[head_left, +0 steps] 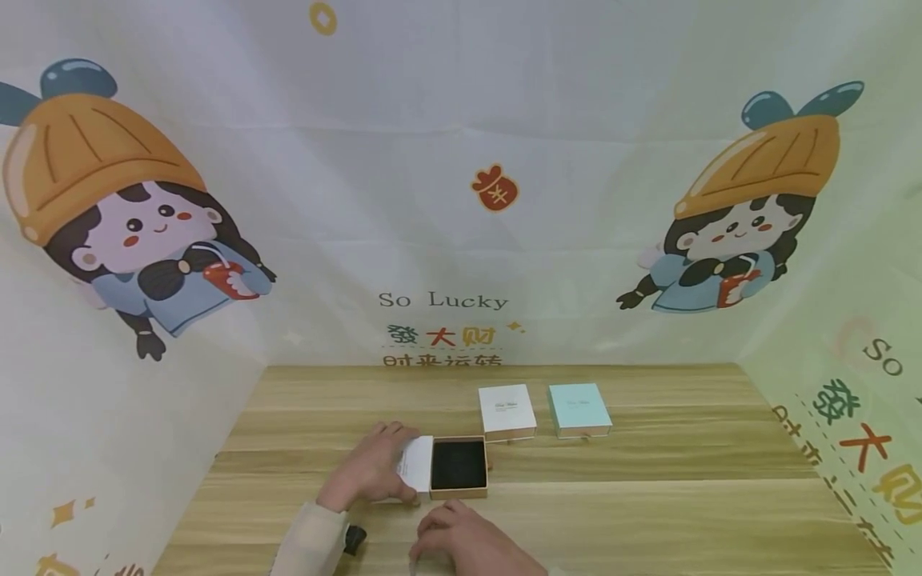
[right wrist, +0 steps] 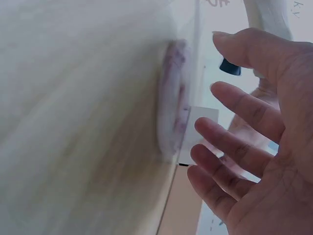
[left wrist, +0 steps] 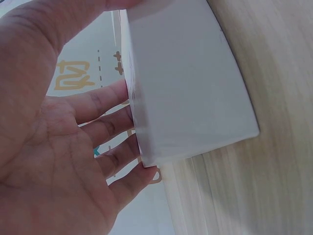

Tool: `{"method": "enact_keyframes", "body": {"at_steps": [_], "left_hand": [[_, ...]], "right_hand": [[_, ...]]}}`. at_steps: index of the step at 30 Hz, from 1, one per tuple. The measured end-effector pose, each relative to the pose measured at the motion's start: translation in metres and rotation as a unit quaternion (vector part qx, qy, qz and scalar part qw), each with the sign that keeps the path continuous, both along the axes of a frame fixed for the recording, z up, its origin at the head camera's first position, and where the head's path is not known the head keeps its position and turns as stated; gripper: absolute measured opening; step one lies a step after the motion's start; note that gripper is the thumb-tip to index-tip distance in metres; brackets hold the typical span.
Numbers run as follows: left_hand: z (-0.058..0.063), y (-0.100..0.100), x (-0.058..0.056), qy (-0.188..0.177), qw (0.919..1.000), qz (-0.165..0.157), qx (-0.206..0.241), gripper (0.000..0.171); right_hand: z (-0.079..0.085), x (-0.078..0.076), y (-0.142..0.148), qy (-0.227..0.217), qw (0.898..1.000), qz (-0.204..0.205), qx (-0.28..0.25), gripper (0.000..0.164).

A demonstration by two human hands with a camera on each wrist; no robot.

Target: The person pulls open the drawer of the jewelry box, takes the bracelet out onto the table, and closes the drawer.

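My left hand [head_left: 374,466] holds a white cardboard box [head_left: 418,466] from its left side, thumb at the near edge and fingers at the far one. From the box's right end a tan-edged drawer [head_left: 459,494] is slid out, showing its black lining. The left wrist view has the fingertips against the white box wall [left wrist: 190,83]. My right hand [head_left: 471,542] is low over the table in front of the drawer, fingers apart and slightly bent. Beyond its fingertips, the right wrist view shows a blurred pale, purplish elongated thing [right wrist: 172,100] on the table.
Behind the drawer sits a closed white box [head_left: 507,410], with a mint-green box [head_left: 579,408] to its right. All stand on a wood-grain table [head_left: 648,504]. Printed white cloth [head_left: 576,240] encloses the back and sides. A black piece [head_left: 354,539] is at my left wrist.
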State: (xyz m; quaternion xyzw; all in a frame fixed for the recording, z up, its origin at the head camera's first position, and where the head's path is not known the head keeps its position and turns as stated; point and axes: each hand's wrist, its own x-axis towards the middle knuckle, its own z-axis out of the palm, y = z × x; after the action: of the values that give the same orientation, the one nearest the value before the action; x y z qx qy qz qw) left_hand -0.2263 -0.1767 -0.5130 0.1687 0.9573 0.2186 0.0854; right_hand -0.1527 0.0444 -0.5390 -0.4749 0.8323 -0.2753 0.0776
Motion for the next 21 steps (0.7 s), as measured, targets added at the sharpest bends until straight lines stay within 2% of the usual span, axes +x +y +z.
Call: {"method": "enact_keyframes", "body": {"at_steps": [5, 12, 16, 21], "left_hand": [[-0.003, -0.002, 0.0, 0.011, 0.9999, -0.005, -0.001, 0.091], [-0.003, -0.002, 0.0, 0.017, 0.9998, -0.008, 0.003, 0.092], [-0.003, -0.001, 0.0, 0.021, 0.9997, -0.009, 0.003, 0.092], [-0.002, 0.0, 0.0, 0.022, 0.9997, -0.004, 0.003, 0.091]], "right_hand": [[0.011, 0.0, 0.005, -0.005, 0.999, -0.023, -0.026, 0.044], [0.025, -0.002, 0.014, 0.008, 0.993, -0.1, -0.054, 0.056], [0.032, -0.009, 0.021, -0.028, 0.987, -0.146, -0.059, 0.063], [0.037, -0.022, 0.032, -0.092, 0.97, -0.202, -0.102, 0.064]]}}
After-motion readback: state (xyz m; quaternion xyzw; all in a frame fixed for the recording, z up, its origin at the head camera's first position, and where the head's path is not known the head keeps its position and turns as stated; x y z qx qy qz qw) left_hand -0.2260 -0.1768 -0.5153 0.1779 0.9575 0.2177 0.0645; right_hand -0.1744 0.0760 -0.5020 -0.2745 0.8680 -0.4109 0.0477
